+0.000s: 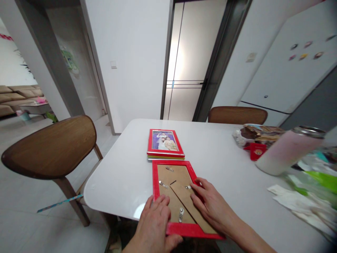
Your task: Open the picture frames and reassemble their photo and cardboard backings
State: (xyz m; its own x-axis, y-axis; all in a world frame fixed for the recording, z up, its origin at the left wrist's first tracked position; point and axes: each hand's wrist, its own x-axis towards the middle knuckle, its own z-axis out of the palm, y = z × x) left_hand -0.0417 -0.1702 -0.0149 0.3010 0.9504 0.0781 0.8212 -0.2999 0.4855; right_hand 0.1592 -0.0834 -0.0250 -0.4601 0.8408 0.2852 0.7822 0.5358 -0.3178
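Note:
A red picture frame (172, 230) lies face down, its near end at the table's front edge, showing a brown backing board (164, 172) with small metal turn clips and a long stand flap (188, 202). My left hand (155, 223) is closed on its near left corner, fingers on top and thumb at the near edge. Over the right side curls my right hand (210, 202), its fingertips beside the right-hand clip (188, 187); its thumb is hidden. Just beyond lies a stack of frames, with a red photo frame (179, 144) face up on top.
On the white table (113, 175) at right stand a pink-white tumbler (286, 153), a snack bag (265, 131), a small red packet (257, 151) and crumpled tissues (297, 203). Wooden chairs stand at the left (52, 147) and the far side (238, 115).

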